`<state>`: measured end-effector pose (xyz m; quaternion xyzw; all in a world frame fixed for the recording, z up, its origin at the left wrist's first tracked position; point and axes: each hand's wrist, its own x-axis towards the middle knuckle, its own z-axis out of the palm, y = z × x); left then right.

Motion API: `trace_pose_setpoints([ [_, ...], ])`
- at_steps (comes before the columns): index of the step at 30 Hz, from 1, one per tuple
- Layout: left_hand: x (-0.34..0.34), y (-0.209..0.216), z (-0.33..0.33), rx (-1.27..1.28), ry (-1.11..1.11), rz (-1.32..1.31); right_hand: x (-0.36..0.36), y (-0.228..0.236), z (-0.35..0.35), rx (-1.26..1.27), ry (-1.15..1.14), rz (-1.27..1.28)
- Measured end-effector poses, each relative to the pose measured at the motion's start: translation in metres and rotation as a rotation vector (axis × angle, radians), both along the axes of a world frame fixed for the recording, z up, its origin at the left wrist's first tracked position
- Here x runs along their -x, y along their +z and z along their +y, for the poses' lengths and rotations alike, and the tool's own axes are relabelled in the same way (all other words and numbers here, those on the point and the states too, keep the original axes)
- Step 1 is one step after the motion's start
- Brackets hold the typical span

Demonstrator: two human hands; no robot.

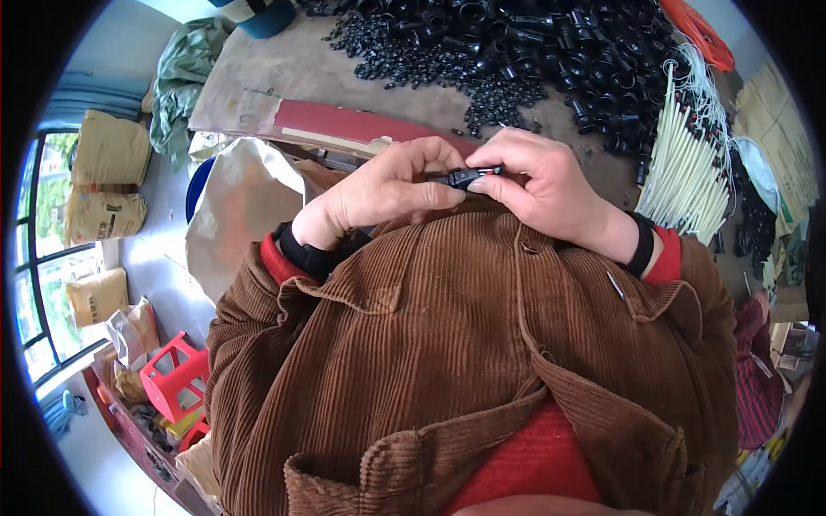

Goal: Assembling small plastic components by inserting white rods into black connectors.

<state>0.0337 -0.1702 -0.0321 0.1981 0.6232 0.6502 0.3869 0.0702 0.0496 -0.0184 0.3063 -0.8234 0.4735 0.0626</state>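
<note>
In front of my chest, my left hand [383, 185] and my right hand [542, 181] meet over a small black plastic part [463, 178]. Thumb and fingers of the left hand pinch its left side. At its other end, my right thumb and forefinger grip it, where a small reddish and pale spot shows. The fingers cover much of the part, so its exact kind is unclear. Beyond the hands, a heap of larger black plastic fittings [559, 52] lies on the table [258, 73]. Smaller black pieces [387, 56] are scattered beside that heap.
A dark red board [340, 122] runs along the table's near edge. Pale thin sticks with white cords [680, 176] lie bundled at right, below an orange-red bag [701, 39]. An open paper sack [245, 206] stands at left. A red stool [176, 378] is on the floor at lower left.
</note>
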Motion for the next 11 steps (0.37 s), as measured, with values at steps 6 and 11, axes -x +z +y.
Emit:
trace_pose_setpoints([
  [6,-0.001,-0.018,-0.027,0.22,-0.017,-0.13,0.032,-0.011,-0.026,-0.014,-0.01,-0.426],
  [11,-0.001,-0.034,-0.04,0.244,0.11,-0.188,0.056,-0.022,-0.039,-0.104,0.021,-0.552],
])
